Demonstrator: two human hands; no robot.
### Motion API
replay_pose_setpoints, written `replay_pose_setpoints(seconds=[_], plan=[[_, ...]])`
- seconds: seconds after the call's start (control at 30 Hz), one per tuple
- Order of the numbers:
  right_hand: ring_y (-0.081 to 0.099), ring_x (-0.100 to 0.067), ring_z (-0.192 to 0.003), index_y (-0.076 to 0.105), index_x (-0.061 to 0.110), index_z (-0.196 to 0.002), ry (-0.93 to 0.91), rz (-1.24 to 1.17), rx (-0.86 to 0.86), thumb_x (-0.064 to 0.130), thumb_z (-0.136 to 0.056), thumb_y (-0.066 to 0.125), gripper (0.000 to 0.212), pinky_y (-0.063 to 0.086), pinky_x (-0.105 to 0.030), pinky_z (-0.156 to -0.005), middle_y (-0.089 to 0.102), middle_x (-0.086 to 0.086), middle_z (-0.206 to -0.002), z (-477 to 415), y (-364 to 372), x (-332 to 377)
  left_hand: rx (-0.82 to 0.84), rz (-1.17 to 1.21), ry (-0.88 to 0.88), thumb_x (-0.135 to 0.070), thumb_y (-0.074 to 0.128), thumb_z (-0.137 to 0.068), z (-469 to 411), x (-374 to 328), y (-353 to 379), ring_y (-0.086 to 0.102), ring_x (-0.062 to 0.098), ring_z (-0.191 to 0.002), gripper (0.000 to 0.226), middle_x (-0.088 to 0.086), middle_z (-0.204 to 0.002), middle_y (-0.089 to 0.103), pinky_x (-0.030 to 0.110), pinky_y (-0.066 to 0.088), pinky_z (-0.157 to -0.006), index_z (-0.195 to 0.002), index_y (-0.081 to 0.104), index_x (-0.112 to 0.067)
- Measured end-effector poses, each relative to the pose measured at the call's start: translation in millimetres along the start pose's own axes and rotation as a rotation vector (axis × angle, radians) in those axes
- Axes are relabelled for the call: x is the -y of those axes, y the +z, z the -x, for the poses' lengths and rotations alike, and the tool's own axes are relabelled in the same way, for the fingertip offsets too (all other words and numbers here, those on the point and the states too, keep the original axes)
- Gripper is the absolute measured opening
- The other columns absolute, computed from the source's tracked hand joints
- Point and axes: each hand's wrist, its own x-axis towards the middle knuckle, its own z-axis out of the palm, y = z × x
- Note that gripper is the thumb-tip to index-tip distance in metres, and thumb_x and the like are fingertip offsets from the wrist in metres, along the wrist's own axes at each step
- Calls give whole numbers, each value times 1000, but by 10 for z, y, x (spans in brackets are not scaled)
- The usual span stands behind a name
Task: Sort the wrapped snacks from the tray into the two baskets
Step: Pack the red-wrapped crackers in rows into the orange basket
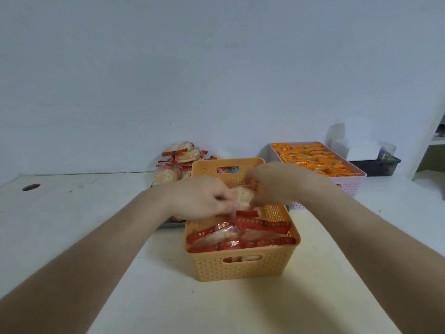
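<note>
An orange basket (243, 268) stands in front of me, holding several red-edged wrapped rice crackers (240, 235). Above its middle, my left hand (199, 197) and my right hand (277, 184) both pinch one wrapped rice cracker (242, 195) between them. Behind the basket, a pile of the same red-wrapped crackers (177, 160) lies on a teal tray (168, 224), mostly hidden by my left arm and the basket. A pink basket (349, 186) at the back right is full of orange-wrapped snacks (315, 160).
The white table (216, 307) meets a white wall at the back. A round cable hole (31, 187) sits at the far left. A dark box with white tissue (366, 155) stands at the back right, beside a white shelf (431, 150).
</note>
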Motion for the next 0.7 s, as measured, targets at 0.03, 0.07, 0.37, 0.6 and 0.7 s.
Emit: replay_pose_setpoints(seconds=[0.03, 0.07, 0.37, 0.6, 0.7], plan=[[51, -21, -119, 47, 25, -130, 19, 93, 51, 48, -83, 65, 55, 38, -43, -94, 58, 4, -127, -86, 63, 6, -98, -19, -9, -37, 52, -97, -86, 42, -32, 64, 10, -88, 24, -8, -96, 71, 29, 49, -77, -98, 73, -26], [48, -23, -122, 43, 25, -131, 29, 166, 109, 50, -80, 66, 61, 34, -47, -96, 57, 3, -127, -169, 121, 18, -177, -79, -18, -33, 55, -95, -186, 77, -50, 63, 9, -93, 20, -10, -102, 70, 26, 49, -79, -103, 72, -26], [54, -27, -113, 45, 15, -121, 53, 299, 50, 28, -86, 65, 43, 21, -54, -99, 62, -2, -113, -372, 349, 48, -38, -403, -32, -24, 64, -86, -830, 232, 306, 54, 23, -79, 34, 6, -101, 64, 33, 44, -66, -115, 50, -13], [56, -21, -93, 46, 16, -109, 16, 279, -36, 52, -81, 66, 51, 28, -46, -91, 49, 7, -82, -287, 246, 14, -396, -335, -48, -30, 53, -94, -443, 369, 14, 61, 15, -73, 20, -3, -85, 65, 39, 53, -68, -112, 54, -21], [55, -20, -109, 53, 24, -115, -97, 282, 25, 34, -85, 63, 33, 29, -49, -98, 61, 7, -107, -349, 257, 75, -423, -206, -42, -31, 54, -94, -227, 348, 50, 64, 15, -80, 32, -4, -93, 67, 43, 54, -71, -124, 44, -26]])
